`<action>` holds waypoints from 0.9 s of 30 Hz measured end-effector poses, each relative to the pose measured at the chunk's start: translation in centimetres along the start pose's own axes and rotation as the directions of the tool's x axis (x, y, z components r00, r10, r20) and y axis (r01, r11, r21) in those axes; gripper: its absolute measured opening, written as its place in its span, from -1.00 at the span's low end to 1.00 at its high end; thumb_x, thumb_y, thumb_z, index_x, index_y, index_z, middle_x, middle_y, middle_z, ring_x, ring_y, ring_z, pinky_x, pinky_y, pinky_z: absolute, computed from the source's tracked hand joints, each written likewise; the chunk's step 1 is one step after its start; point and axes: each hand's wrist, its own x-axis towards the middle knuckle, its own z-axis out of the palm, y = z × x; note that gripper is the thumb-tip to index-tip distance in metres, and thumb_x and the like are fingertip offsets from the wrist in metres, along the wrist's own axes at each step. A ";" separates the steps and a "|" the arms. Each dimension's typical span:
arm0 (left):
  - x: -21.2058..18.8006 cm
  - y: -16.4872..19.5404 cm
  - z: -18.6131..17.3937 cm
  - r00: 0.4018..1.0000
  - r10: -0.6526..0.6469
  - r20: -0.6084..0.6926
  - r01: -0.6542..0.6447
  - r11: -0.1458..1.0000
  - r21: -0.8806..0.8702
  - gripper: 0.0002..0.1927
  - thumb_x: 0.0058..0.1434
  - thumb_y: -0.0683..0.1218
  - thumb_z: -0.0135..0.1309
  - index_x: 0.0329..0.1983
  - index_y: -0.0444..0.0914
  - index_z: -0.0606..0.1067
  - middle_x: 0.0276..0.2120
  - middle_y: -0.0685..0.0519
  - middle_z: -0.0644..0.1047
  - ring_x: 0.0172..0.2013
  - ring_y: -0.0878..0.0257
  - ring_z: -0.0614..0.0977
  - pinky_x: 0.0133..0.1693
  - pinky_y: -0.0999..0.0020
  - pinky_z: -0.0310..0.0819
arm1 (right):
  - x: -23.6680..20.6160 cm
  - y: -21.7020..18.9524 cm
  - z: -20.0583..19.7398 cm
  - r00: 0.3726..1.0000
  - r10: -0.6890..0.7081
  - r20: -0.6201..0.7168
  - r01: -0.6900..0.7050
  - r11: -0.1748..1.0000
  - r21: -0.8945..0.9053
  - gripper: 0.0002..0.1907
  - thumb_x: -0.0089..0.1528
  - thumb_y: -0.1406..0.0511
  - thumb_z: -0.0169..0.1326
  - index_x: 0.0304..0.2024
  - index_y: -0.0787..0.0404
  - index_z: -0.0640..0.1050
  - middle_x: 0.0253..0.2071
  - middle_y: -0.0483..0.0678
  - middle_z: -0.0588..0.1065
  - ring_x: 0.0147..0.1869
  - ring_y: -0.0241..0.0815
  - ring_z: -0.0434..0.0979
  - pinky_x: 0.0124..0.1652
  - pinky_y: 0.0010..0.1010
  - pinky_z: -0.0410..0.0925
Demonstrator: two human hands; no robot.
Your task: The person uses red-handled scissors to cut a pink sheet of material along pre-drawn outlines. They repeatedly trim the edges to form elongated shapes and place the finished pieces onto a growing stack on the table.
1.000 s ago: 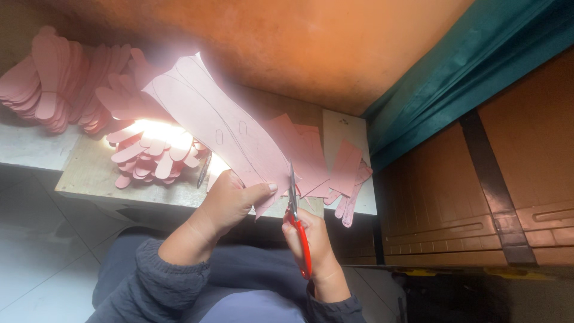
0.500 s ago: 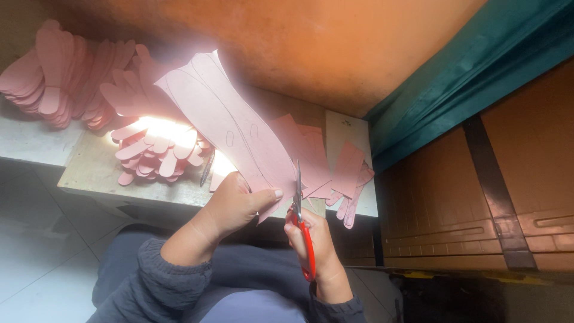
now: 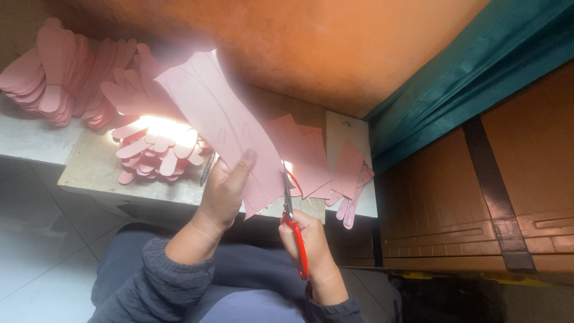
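Head view: compared with a second ago, the red-handled scissors (image 3: 293,218) sit a little further up the right edge of the pink paper sheet (image 3: 222,122), and the sheet stands slightly steeper, so the cut appears to be advancing along a traced outline. The left hand (image 3: 226,194) pinches the sheet's lower end, thumb on its face; the right hand (image 3: 311,245) is closed around the scissor handles, blades nearly shut. The sheet is held in the air above the workbench (image 3: 95,170), long, pale pink, faintly pencil-marked, with stacked pink cut-outs (image 3: 152,152) behind it.
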 end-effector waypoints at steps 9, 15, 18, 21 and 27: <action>-0.4 0.3 0.0 0.935 0.349 0.061 -0.337 0.826 0.451 -0.69 0.43 -0.05 0.03 0.09 -0.37 0.53 -0.04 -0.04 0.63 -0.02 0.23 0.64 0.05 0.37 0.48 | -0.4 -2.6 0.5 0.996 0.056 0.068 -0.061 0.995 0.076 -0.89 0.20 0.34 0.04 -0.29 0.28 0.50 -0.52 -0.17 0.40 -0.43 -0.40 0.35 -0.38 -0.52 0.30; -0.5 0.3 0.0 0.927 0.366 0.081 -0.364 0.825 0.432 -0.71 0.43 -0.09 0.05 0.09 -0.37 0.53 -0.02 -0.04 0.63 -0.01 0.22 0.63 0.06 0.36 0.47 | -0.8 -2.7 0.5 0.997 0.066 0.036 -0.070 0.990 0.122 -0.87 0.20 0.32 0.05 -0.29 0.28 0.51 -0.52 -0.18 0.40 -0.44 -0.40 0.35 -0.40 -0.52 0.29; -0.5 0.3 0.1 0.931 0.361 0.056 -0.345 0.818 0.460 -0.72 0.42 -0.10 0.04 0.07 -0.37 0.53 -0.05 -0.03 0.64 -0.03 0.24 0.65 0.04 0.36 0.49 | -0.8 -2.3 0.7 0.992 0.126 0.023 -0.128 0.983 0.131 -0.86 0.21 0.31 0.05 -0.34 0.29 0.51 -0.56 -0.18 0.37 -0.50 -0.40 0.31 -0.47 -0.51 0.25; -0.4 0.2 0.0 0.933 0.359 0.038 -0.335 0.822 0.460 -0.74 0.42 -0.10 0.05 0.05 -0.37 0.54 -0.07 -0.03 0.64 -0.05 0.25 0.65 0.03 0.36 0.50 | -0.7 -2.2 0.6 0.987 0.156 0.034 -0.159 0.983 0.093 -0.85 0.22 0.31 0.03 -0.36 0.29 0.51 -0.60 -0.17 0.35 -0.55 -0.40 0.29 -0.51 -0.50 0.23; 0.5 0.1 -1.1 0.974 0.214 0.078 -0.226 0.866 0.446 -0.72 0.39 -0.07 0.05 0.03 -0.35 0.54 -0.13 -0.02 0.66 -0.12 0.27 0.67 -0.04 0.36 0.54 | -0.4 -2.6 0.0 0.993 0.086 0.084 -0.088 0.996 0.017 -0.85 0.25 0.29 0.05 -0.34 0.27 0.52 -0.57 -0.18 0.40 -0.50 -0.42 0.37 -0.45 -0.53 0.30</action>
